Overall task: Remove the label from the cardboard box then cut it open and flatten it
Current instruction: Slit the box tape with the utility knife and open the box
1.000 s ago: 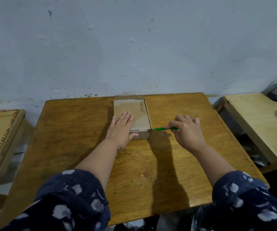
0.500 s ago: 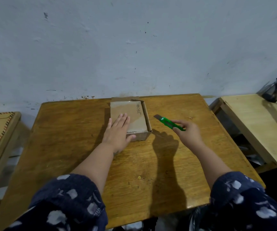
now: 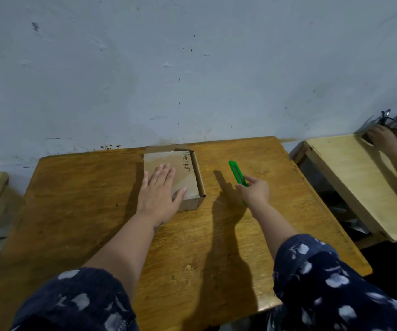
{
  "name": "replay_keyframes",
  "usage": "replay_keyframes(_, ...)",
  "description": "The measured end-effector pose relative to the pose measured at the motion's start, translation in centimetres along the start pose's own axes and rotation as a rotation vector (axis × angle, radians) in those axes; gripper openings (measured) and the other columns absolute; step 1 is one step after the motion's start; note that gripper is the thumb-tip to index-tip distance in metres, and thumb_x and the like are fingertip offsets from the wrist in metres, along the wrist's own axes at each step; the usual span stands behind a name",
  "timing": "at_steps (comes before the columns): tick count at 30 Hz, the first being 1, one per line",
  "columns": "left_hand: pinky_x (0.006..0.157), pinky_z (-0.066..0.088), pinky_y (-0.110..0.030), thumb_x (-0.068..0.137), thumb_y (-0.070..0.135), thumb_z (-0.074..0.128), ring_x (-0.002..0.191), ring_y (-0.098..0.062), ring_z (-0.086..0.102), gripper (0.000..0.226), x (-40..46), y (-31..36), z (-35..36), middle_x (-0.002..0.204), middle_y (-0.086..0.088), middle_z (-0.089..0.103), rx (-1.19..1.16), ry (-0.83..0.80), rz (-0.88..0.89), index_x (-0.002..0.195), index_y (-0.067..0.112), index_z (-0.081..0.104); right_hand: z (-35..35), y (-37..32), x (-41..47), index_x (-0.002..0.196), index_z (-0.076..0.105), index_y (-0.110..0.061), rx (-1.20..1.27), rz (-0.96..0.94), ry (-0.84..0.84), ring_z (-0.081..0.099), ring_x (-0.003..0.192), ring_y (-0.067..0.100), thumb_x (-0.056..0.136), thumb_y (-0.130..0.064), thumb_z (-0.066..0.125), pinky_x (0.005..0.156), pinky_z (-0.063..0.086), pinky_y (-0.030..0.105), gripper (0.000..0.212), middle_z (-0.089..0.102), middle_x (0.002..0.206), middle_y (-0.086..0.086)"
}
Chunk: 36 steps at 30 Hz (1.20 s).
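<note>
Box (image 3: 187, 185) sits at the table's (image 3: 77, 211) far edge, 12 o'clock, with "Mansyur" handwritten along its top. Left hand (image 3: 159, 194) lies flat on it, fingers spread; right hand (image 3: 254, 191), at the box's 3 o'clock, is wrapped round a green cutter (image 3: 237, 173), blade too small to see.

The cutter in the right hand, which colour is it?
Bright green; the head view shows the cutter clearly.

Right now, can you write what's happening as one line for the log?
left hand: flat on cardboard box | right hand: holding green cutter beside box | box: not flattened | table
</note>
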<state>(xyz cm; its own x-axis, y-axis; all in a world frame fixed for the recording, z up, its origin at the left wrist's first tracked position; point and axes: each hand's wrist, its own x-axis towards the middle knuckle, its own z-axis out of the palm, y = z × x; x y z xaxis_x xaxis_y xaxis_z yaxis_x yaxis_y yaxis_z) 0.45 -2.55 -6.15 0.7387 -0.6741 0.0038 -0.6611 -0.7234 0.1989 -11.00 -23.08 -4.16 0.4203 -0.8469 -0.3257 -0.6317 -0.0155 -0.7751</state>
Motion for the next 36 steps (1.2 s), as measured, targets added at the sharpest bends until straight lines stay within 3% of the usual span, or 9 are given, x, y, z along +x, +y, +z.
replay_keyframes(3,0.119,-0.005,-0.045,0.096,0.056,0.009,0.147,-0.014,-0.011,0.068,0.3,0.1,0.6,0.161,0.000,-0.006,0.033,-0.052,-0.016,0.153,0.019,0.000,0.7,0.8,1.7,0.120,0.062,-0.019,-0.144,0.030,0.011,0.065,0.097,0.025,0.082,-0.026,0.070,0.079,0.054,0.035,0.039,0.068,0.112,0.008)
replay_keyframes(11,0.120,-0.002,-0.042,0.093,0.056,-0.001,0.147,-0.011,-0.005,0.070,0.3,0.0,1.6,0.161,0.003,0.000,0.072,0.029,-0.020,0.153,0.021,0.005,2.4,3.2,5.4,0.129,0.056,-0.025,-0.290,-0.026,0.049,0.058,0.108,0.027,0.080,-0.044,0.067,0.088,0.053,0.046,0.053,0.060,0.121,0.008)
replay_keyframes(14,0.120,-0.001,-0.042,0.088,0.058,-0.006,0.147,-0.011,-0.003,0.075,0.1,-0.1,1.8,0.160,0.003,0.003,0.074,0.042,-0.022,0.152,0.022,0.008,2.3,2.7,5.2,0.135,0.049,-0.026,-0.459,-0.113,0.092,0.046,0.121,0.028,0.085,-0.044,0.063,0.100,0.042,0.044,0.055,0.050,0.132,0.008)
replay_keyframes(16,0.120,0.000,-0.042,0.089,0.057,-0.005,0.147,-0.011,-0.003,0.074,0.1,-0.2,1.8,0.160,0.003,0.003,0.082,0.043,-0.023,0.152,0.022,0.009,2.8,1.9,4.4,0.136,0.047,-0.028,-0.469,-0.208,0.147,0.042,0.123,0.027,0.089,-0.040,0.058,0.099,0.036,0.042,0.050,0.046,0.134,0.008)
replay_keyframes(21,0.119,-0.001,-0.042,0.092,0.056,0.000,0.147,-0.012,-0.002,0.070,0.2,-0.2,1.7,0.160,0.002,0.003,0.081,0.040,-0.027,0.152,0.022,0.008,6.2,-1.1,1.1,0.128,0.054,-0.029,-0.100,-0.430,-0.100,0.061,0.090,0.014,0.095,-0.030,0.050,0.077,0.052,0.030,0.033,0.061,0.115,0.001)
replay_keyframes(26,0.119,-0.003,-0.041,0.090,0.058,-0.002,0.147,-0.011,-0.001,0.073,0.0,-0.1,1.7,0.160,0.002,0.004,0.063,0.038,-0.026,0.153,0.021,0.010,8.3,-1.1,-1.7,0.126,0.058,-0.027,-0.042,-0.509,-0.214,0.058,0.108,0.019,0.095,-0.022,0.051,0.092,0.052,0.037,0.033,0.059,0.122,0.003)
replay_keyframes(31,0.119,-0.002,-0.038,0.094,0.057,0.005,0.146,-0.010,-0.002,0.068,-1.1,-1.6,1.3,0.160,0.004,0.003,0.078,0.053,-0.048,0.153,0.023,0.009,7.4,-0.3,-0.8,0.125,0.059,-0.020,-0.095,-0.323,-0.235,0.054,0.121,0.015,0.094,-0.012,0.052,0.090,0.043,0.020,0.033,0.059,0.132,-0.001)
replay_keyframes(36,0.119,-0.002,-0.038,0.087,0.060,-0.006,0.146,-0.009,-0.004,0.075,-2.6,-3.8,0.5,0.159,0.006,0.000,0.083,0.037,-0.044,0.152,0.024,0.006,8.6,0.1,-1.2,0.125,0.059,-0.020,-0.330,-0.305,-0.293,0.050,0.121,0.024,0.088,-0.040,0.061,0.101,0.044,0.037,0.042,0.050,0.132,0.005)
